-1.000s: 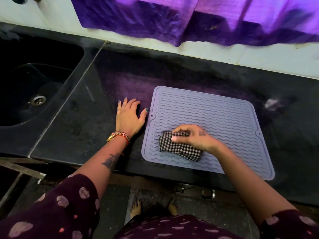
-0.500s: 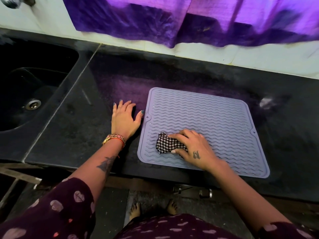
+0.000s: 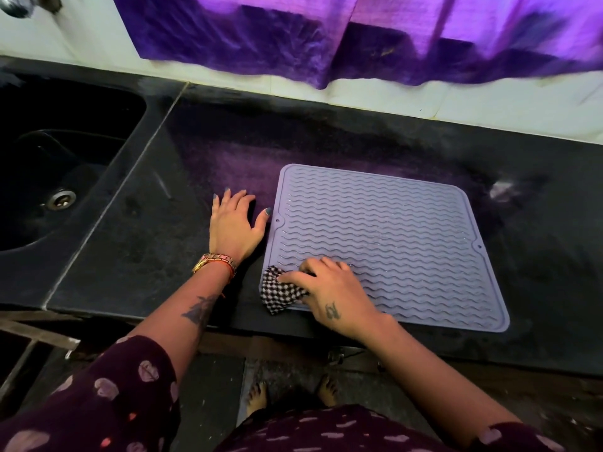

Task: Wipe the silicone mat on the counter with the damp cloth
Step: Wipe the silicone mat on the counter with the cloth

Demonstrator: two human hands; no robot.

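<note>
Peeking cloth (image 3: 281,291) under right-hand fingers (image 3: 295,276)

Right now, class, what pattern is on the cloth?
A black-and-white check on the cloth, seen in the head view.

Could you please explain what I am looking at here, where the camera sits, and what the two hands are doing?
There is no machine here: a person works with bare hands, and the single camera is worn on their head, looking forward and down. That is why you see both forearms and, at the bottom, their feet.

On the dark counter lies a pale ribbed silicone mat. The right hand grips a black-and-white checked cloth at the mat's near left corner, part of the cloth hanging over the mat's edge. The left hand rests flat on the counter beside the mat, thumb close to its edge. A sink is on the left, and a purple curtain hangs behind.
</note>
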